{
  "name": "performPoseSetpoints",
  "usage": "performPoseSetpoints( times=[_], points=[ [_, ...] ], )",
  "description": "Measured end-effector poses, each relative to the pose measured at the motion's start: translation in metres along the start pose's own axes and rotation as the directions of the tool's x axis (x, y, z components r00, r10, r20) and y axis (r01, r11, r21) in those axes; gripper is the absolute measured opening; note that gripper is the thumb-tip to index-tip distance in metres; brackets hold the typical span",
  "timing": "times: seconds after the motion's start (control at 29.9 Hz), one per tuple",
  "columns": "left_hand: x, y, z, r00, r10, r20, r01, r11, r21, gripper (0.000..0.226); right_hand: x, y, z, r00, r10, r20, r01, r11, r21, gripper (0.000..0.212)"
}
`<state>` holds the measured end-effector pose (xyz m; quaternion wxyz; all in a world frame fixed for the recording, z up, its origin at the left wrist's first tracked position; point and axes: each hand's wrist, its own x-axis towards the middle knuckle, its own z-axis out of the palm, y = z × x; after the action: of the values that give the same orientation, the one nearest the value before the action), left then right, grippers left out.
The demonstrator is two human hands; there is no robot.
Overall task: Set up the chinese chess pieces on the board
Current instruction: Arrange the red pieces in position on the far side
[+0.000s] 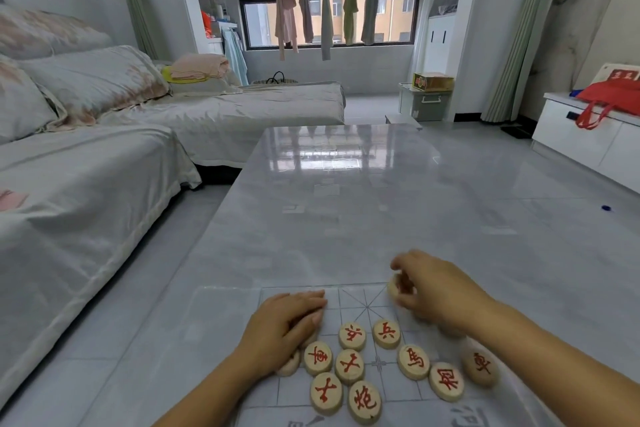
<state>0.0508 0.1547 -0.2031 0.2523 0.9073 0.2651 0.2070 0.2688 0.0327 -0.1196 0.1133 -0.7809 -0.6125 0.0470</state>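
A translucent chess board with a faint grid lies on the grey table near me. Several round wooden pieces with red characters lie loose in a cluster on it. My left hand rests flat on the board's left part, its fingers straight and covering one or two pieces. My right hand hovers at the board's far right, its fingers curled round a wooden piece beside the diagonal palace lines. Another piece lies under my right forearm's edge.
The glossy grey table stretches away from me. A covered sofa runs along the left. A white cabinet with a red bag stands at the right. Clothes hang at the window behind.
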Motion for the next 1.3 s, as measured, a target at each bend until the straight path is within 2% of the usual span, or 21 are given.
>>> performPoseSetpoints(
  times=[0.1,0.17,0.23,0.3,0.37,0.43,0.54,0.64,0.74,0.97,1.14,1.3],
  points=[
    [0.000,0.001,-0.001,0.995,-0.081,-0.059,0.072,0.988,-0.138,0.035,0.032,-0.003,0.019,0.998,-0.059,0.022,0.056,0.991,0.122,0.035],
    [0.000,0.001,-0.001,0.994,-0.091,-0.063,0.082,0.987,-0.138,0.027,0.044,-0.001,0.036,0.995,-0.056,0.081,0.034,0.967,0.253,0.038],
    [0.000,-0.001,-0.001,0.994,-0.088,-0.067,0.079,0.989,-0.124,0.029,0.046,0.003,0.045,0.993,-0.033,0.115,-0.016,0.918,0.397,0.042],
    [0.000,-0.001,0.000,0.993,-0.089,-0.072,0.079,0.989,-0.122,0.041,0.046,0.007,0.047,0.992,-0.004,0.130,-0.059,0.877,0.478,0.052],
    [0.000,-0.002,0.000,0.992,-0.110,-0.069,0.099,0.983,-0.152,0.033,0.047,0.009,0.050,0.991,0.023,0.132,-0.083,0.877,0.473,0.057],
    [-0.001,-0.002,0.000,0.985,-0.143,-0.093,0.119,0.966,-0.228,0.024,0.050,0.007,0.051,0.992,0.041,0.115,-0.087,0.899,0.430,0.052],
    [-0.003,0.001,-0.002,0.963,-0.210,-0.170,0.148,0.937,-0.317,0.023,0.052,0.004,0.051,0.994,0.037,0.107,-0.079,0.901,0.427,0.042],
    [-0.004,0.004,-0.004,0.937,-0.269,-0.223,0.171,0.910,-0.378,0.027,0.051,0.007,0.051,0.989,0.024,0.147,-0.092,0.872,0.481,0.043],
    [-0.004,0.004,-0.004,0.929,-0.283,-0.240,0.168,0.898,-0.407,0.044,0.051,0.010,0.052,0.985,0.009,0.171,-0.099,0.844,0.527,0.044],
    [-0.001,-0.002,-0.003,0.887,-0.359,-0.289,0.137,0.804,-0.578,0.056,0.051,0.010,0.052,0.984,0.007,0.178,-0.101,0.845,0.526,0.046],
    [0.002,-0.002,-0.006,0.865,-0.419,-0.275,0.145,0.735,-0.663,0.040,0.047,0.014,0.042,0.995,0.031,0.098,-0.075,0.868,0.490,0.048],
    [0.003,-0.007,-0.008,0.850,-0.469,-0.240,0.169,0.673,-0.720,0.016,0.015,0.043,0.017,0.992,0.120,0.032,-0.121,0.873,0.472,0.021]
  ],
)
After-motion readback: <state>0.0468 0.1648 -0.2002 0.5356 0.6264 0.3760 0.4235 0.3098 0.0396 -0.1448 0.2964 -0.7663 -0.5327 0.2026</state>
